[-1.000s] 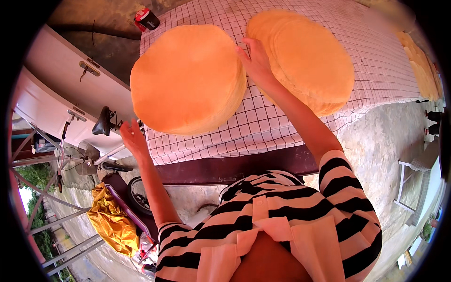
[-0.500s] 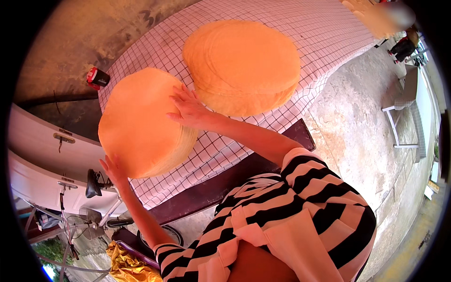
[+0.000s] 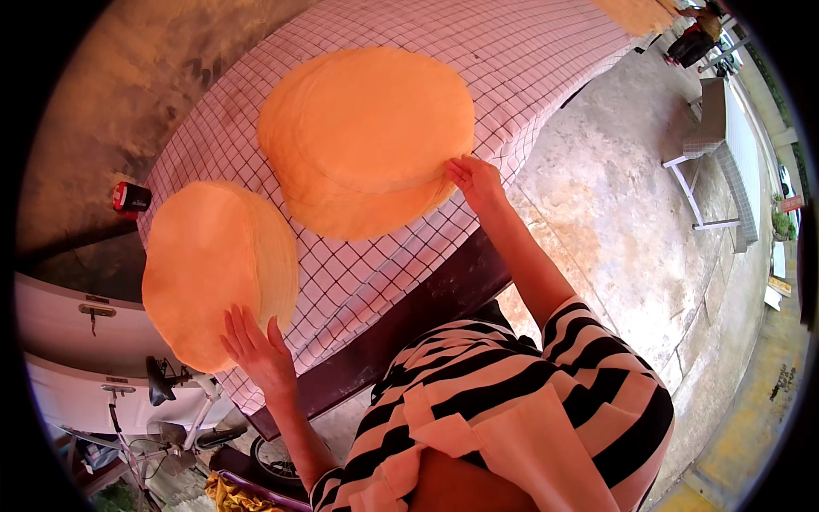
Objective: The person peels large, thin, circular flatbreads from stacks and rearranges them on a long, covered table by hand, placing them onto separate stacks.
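Two thick stacks of thin, round, orange-looking sheets lie on a checked tablecloth (image 3: 341, 290); under this light I cannot tell what the sheets are. On the near edge of the left stack (image 3: 200, 264), my left hand (image 3: 263, 354) rests with its fingers spread, gripping nothing. My right hand (image 3: 479, 183) is at the right edge of the larger right stack (image 3: 375, 119). Its fingertips and thumb pinch the rim of a top sheet there. How many layers are caught between them cannot be seen.
A dark red and black cup-like container (image 3: 130, 197) stands by the table's left end. A bicycle saddle (image 3: 159, 381) and white doors (image 3: 64, 320) are at the left. More sheets (image 3: 640, 14) lie at the table's far end. Across the floor stands another table (image 3: 712, 162), with a person (image 3: 693, 38) beyond.
My right hand has left the left stack and moved right to pinch the right stack's edge. My left hand has shifted onto the left stack's near edge. The view has swung right.
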A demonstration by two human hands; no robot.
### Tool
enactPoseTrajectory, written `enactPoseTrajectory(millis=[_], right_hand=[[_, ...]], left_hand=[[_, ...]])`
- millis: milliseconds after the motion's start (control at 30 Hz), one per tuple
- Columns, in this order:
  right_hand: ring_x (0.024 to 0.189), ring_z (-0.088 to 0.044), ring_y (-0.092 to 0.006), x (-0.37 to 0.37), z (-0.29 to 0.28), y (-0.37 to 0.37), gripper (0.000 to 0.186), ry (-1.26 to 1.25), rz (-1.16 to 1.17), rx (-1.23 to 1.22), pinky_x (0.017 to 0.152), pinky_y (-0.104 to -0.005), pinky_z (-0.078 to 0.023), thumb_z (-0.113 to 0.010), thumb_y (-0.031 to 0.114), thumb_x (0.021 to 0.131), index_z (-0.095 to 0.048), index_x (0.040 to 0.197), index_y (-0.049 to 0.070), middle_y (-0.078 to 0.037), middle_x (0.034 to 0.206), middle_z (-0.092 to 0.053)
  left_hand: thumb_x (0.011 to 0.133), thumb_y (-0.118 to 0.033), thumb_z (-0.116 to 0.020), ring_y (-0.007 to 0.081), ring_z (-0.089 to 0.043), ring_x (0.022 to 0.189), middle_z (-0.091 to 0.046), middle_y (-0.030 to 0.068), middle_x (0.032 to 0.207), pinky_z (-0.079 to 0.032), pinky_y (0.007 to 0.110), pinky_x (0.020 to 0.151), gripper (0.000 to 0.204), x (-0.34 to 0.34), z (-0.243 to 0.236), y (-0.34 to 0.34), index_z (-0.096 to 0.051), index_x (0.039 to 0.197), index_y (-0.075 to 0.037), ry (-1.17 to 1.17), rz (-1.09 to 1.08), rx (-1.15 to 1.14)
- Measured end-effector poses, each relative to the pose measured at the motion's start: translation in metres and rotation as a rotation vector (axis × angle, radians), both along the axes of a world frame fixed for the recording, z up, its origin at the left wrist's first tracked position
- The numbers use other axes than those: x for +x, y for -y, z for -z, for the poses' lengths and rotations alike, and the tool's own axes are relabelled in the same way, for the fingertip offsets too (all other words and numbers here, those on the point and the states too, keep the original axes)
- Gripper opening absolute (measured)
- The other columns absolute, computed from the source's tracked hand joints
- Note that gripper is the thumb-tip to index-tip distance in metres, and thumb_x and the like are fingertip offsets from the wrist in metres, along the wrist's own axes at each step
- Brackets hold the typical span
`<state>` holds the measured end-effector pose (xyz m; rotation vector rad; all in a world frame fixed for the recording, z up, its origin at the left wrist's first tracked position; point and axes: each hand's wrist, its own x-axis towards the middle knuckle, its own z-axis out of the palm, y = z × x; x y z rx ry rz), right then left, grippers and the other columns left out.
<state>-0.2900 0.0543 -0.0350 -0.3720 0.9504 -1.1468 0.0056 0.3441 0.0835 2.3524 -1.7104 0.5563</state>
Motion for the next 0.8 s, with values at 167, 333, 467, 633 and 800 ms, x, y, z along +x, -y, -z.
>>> enactPoseTrajectory(millis=[167, 333, 467, 633, 800], right_hand=[[0.079, -0.058, -0.018, 0.006, -0.007, 0.014, 0.02, 0.028, -0.017, 0.069, 0.069, -0.028, -0.048, -0.052, 0.007, 0.084, -0.049, 0.099, -0.006, -0.012, 0.09, -0.058], [0.078, -0.057, -0.0161, 0.01, -0.025, 0.038, 0.021, -0.048, -0.209, 0.059, 0.069, -0.0269, -0.046, -0.054, 0.007, 0.081, -0.052, 0.102, 0.002, -0.006, 0.088, -0.058], [0.078, -0.055, -0.015, -0.003, -0.021, 0.047, 0.022, -0.08, -0.322, -0.026, 0.069, -0.0266, -0.045, -0.054, 0.008, 0.081, -0.052, 0.102, 0.001, -0.006, 0.087, -0.058], [0.072, -0.054, -0.0136, -0.041, 0.006, 0.052, 0.021, -0.21, -0.231, 0.045, 0.067, -0.026, -0.045, -0.057, 0.009, 0.08, -0.049, 0.097, -0.001, -0.008, 0.086, -0.057], [0.067, -0.052, -0.0116, -0.054, -0.003, 0.064, 0.02, -0.143, -0.335, 0.078, 0.061, -0.0246, -0.044, -0.058, 0.008, 0.08, -0.048, 0.094, -0.002, -0.006, 0.078, -0.055]], left_hand=[[0.082, -0.01, -0.057, 0.03, -0.044, 0.116, -0.053, 0.0127, 0.117, -0.028, 0.051, 0.099, 0.023, -0.085, 0.018, 0.111, -0.056, 0.102, 0.002, -0.22, 0.352, -0.089], [0.074, -0.006, -0.061, 0.0316, -0.045, 0.114, -0.053, 0.0149, 0.116, -0.035, 0.044, 0.095, 0.037, -0.148, 0.049, 0.235, -0.054, 0.109, 0.001, -0.311, 0.474, -0.128], [0.075, -0.006, -0.059, 0.0291, -0.051, 0.104, -0.057, 0.0143, 0.104, -0.041, 0.041, 0.085, 0.029, -0.168, 0.085, 0.292, -0.054, 0.103, 0.001, -0.293, 0.532, -0.021], [0.08, -0.011, -0.056, 0.0288, -0.057, 0.062, -0.056, 0.0122, 0.064, -0.044, 0.038, 0.054, 0.007, -0.129, 0.072, 0.334, -0.053, 0.081, -0.005, -0.347, 0.427, -0.063], [0.081, -0.007, -0.055, 0.0278, -0.058, 0.063, -0.057, 0.0124, 0.067, -0.045, 0.037, 0.053, 0.009, -0.117, -0.057, 0.37, -0.057, 0.089, -0.007, -0.135, 0.34, -0.234]])
